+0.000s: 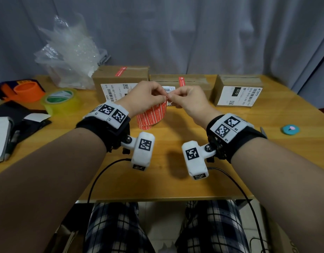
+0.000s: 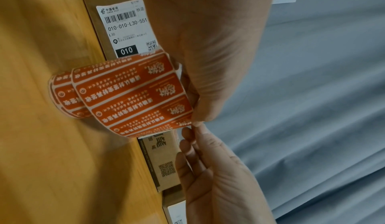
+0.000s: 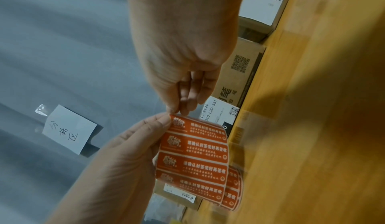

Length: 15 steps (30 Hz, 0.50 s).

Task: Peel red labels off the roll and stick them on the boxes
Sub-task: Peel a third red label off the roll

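Head view: even, dim-ish indoor light from above, soft shadows under the wrist cams on the tabletop (image 1: pixel 166 179). Wide-angle bend at edges; the tabletop's front edge bows, curtain (image 1: pixel 194 33) folds lean. Centre fairly sharp, mild glare on the plastic wrap (image 1: pixel 70 50). Both wrist views darker w/ muted color, grainy; the tabletop there smeared & out of focus, esp. near cam. Label roll (image 2: pixel 129 96) print readable but soft; hands (image 3: pixel 183 46) slightly blurred, strong fisheye stretch.

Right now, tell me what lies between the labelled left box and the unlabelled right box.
In the head view, the middle box sits between the left box and the right box; it already carries a red label on top.
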Motion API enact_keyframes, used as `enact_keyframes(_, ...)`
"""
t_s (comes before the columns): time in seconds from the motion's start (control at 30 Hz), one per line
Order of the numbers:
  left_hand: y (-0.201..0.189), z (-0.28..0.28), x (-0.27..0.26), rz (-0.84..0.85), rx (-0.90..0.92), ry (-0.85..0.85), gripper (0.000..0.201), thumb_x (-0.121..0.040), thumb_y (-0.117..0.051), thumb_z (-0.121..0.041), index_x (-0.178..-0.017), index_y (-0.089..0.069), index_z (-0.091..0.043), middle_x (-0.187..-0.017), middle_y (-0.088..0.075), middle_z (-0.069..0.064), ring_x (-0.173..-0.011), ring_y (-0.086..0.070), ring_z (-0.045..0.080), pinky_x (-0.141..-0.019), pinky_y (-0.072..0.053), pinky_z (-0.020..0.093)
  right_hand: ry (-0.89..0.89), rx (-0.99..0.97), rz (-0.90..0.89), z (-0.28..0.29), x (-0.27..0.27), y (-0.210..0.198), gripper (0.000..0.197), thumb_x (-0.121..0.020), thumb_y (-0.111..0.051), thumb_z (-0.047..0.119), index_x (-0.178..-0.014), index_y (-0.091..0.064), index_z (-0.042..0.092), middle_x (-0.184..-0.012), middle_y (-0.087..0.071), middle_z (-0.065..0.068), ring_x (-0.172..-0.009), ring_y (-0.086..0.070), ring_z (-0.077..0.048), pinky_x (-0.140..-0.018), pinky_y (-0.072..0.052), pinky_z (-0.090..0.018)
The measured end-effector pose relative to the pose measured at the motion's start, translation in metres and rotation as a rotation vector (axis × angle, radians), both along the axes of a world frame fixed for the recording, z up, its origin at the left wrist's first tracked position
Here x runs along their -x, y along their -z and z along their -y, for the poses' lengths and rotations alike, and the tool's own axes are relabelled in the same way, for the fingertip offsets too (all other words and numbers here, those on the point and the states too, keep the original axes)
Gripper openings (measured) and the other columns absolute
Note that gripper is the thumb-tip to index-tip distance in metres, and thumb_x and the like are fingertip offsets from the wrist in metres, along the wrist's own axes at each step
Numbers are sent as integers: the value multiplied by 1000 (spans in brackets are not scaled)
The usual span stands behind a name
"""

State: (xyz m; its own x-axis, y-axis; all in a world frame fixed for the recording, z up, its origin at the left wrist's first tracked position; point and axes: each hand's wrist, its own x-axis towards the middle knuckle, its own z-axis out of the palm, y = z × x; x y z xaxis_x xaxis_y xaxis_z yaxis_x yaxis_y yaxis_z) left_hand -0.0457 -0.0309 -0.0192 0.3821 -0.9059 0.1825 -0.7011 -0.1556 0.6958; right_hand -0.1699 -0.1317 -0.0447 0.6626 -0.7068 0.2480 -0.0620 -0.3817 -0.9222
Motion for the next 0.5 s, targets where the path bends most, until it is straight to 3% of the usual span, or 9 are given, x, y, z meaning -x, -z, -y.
enact_keyframes(0.1, 3, 2, 2, 56, -31, -33, 10, -83, -64, -33, -73, -62, -34, -77, -62, -18, -86, -61, 11, -97, -43, 52, 8, -4, -1, -1, -1, 1, 12, -85, -66, 13, -74, -67, 16, -71, -64, 2, -62, -56, -6, -60, -48, -18)
enact_keyframes(0.23, 2, 2, 4, 69, -29, -62, 15, -85, -62, -33, -70, -59, -36, -78, -59, -21, -92, -60, 14, -98, -41, 54, 9, 3, -6, -4, -2, 0, 16, -86, -64, 11, -72, -65, 18, -73, -64, 4, -65, -58, -6, -62, -50, -19)
enact_keyframes(0.33, 3, 0, 4, 28, -13, -40, 6, -85, -63, -31, -79, -61, -31, -80, -61, -17, -87, -60, 10, -96, -45, 51, 12, 10, -2, -4, -2, 0, 18, -86, -64, 10, -70, -65, 19, -71, -64, 5, -65, -58, -5, -63, -49, -18)
enact_keyframes(0.5, 5, -1, 4, -7, 52, -66, 20, -80, -64, -36, -77, -45, -33, -77, -69, -10, -85, -68, 15, -94, -45, 54, 0, 20, -20, -7, -4, 0, 18, -87, -63, 11, -69, -63, 15, -71, -62, 0, -66, -57, -10, -64, -50, -22)
